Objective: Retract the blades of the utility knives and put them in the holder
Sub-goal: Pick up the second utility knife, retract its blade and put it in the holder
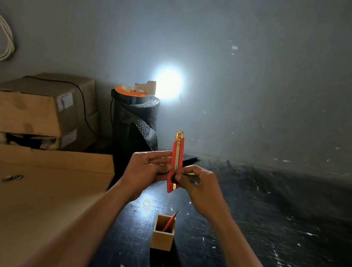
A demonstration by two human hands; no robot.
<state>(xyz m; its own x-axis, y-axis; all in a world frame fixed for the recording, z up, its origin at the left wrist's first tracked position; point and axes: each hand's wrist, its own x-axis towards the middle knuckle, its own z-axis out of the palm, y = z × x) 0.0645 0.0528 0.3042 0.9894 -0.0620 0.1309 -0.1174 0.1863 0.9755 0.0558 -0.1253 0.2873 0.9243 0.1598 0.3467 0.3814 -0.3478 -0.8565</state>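
Observation:
A red utility knife [178, 153] with a gold metal rail stands upright in front of me, held by both hands. My left hand [144, 169] grips its left side around the middle. My right hand [197, 187] pinches the lower part, thumb on the black slider. No blade shows past the gold tip. Below the hands, a small square wooden holder [162, 239] stands on the dark floor with a red pencil-like stick [169, 221] leaning inside it.
A large flat cardboard sheet [29, 199] lies at the left, with a small metal object [12, 177] on it. Stacked cardboard boxes [40, 108] sit behind it. A black bubble-wrap roll [136, 124] carries a lit torch [147, 86] by the wall.

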